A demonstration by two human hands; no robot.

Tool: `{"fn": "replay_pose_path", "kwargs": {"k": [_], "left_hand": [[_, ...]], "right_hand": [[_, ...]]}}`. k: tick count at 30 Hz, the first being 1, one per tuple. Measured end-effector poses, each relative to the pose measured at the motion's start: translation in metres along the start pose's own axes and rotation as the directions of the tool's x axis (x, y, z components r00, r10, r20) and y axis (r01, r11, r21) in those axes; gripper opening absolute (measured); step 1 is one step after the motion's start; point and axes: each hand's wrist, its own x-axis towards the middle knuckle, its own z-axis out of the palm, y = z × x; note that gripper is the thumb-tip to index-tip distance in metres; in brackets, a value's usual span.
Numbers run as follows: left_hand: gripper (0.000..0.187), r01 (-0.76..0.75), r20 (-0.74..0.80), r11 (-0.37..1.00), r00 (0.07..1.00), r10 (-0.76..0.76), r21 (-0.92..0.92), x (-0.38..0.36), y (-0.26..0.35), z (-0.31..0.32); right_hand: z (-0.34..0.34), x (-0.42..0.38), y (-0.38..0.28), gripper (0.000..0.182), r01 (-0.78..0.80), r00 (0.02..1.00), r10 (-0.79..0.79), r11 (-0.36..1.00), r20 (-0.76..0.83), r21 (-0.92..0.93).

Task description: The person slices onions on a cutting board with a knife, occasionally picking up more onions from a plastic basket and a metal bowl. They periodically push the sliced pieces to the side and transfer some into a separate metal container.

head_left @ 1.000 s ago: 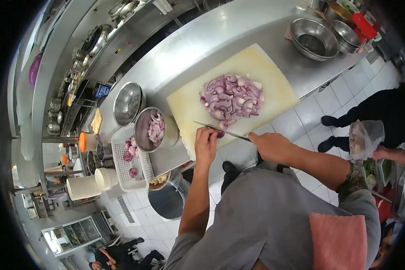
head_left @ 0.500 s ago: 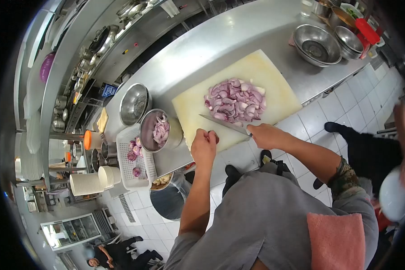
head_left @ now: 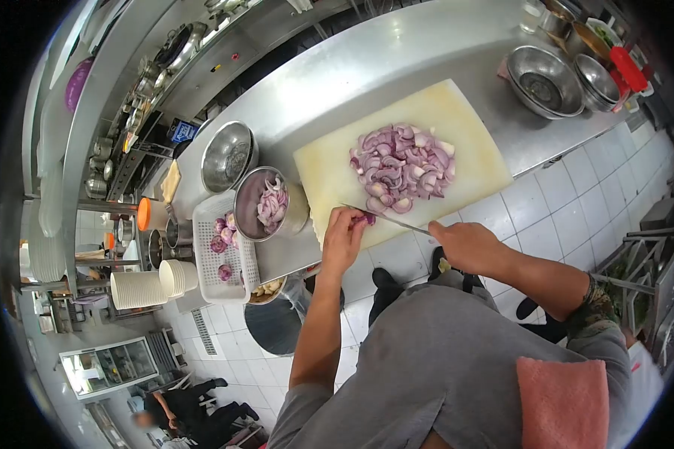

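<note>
My right hand [head_left: 464, 245] is closed round the handle of a kitchen knife [head_left: 401, 224], its blade pointing left across the near edge of the cutting board [head_left: 322, 161]. At the board's near left edge, my left hand [head_left: 343, 236] has its fingers closed on a purple piece of onion [head_left: 369, 218], with the blade right at it. Most of that piece is hidden by the fingers. A heap of sliced red onion [head_left: 403, 166] lies on the board beyond the knife. Left of the board stands a steel pot [head_left: 296, 212] with more onion slices [head_left: 272, 206] in it.
A white basket [head_left: 206, 277] holding several red onions [head_left: 219, 238] sits beside the pot, with a steel bowl [head_left: 228, 156] behind. More steel bowls [head_left: 544, 82] stand at the far right. Below the counter edge is a dark bin [head_left: 277, 327]. Another person [head_left: 191, 411] is at lower left.
The knife and my right hand have moved to the near board edge, where the blade meets the onion piece in my left hand. A person at the right has gone from view.
</note>
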Motion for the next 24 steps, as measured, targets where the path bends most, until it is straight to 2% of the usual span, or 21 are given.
{"fn": "replay_pose_path", "kwargs": {"k": [3,6,9,12,15,18,24], "left_hand": [[0.018,-0.038,-0.022,0.999,0.999,0.038,0.020,0.000,0.001,0.001],[0.018,0.004,-0.040,0.999,0.999,-0.005,-0.036,-0.002,0.000,0.005],[0.017,-0.002,-0.078,1.000,0.997,0.000,-0.018,-0.003,-0.003,0.008],[0.017,-0.002,-0.095,1.000,0.995,0.001,-0.015,-0.002,0.001,0.009],[0.014,0.019,-0.103,1.000,0.994,-0.021,-0.019,-0.002,0.003,0.009],[0.014,-0.016,-0.136,1.000,0.991,0.012,-0.023,-0.004,-0.002,0.013],[0.013,0.000,-0.142,1.000,0.990,-0.004,-0.023,-0.004,0.002,0.012]], "right_hand": [[0.032,0.028,0.013,0.031,0.036,0.996,-0.032,0.999,-0.078,0.040],[0.019,0.039,0.012,0.029,0.075,0.996,-0.074,0.997,-0.045,0.014],[-0.004,0.014,-0.005,0.027,0.056,0.998,-0.057,0.998,0.011,0.039],[0.018,0.027,0.003,0.027,0.024,1.000,-0.024,0.999,0.009,0.040],[0.033,0.050,0.014,0.030,0.148,0.986,-0.145,0.989,-0.088,0.029],[-0.016,0.019,-0.018,0.034,0.001,0.996,-0.006,0.998,0.086,0.057],[0.028,0.047,0.006,0.031,0.094,0.995,-0.091,0.994,-0.047,0.049]]}}
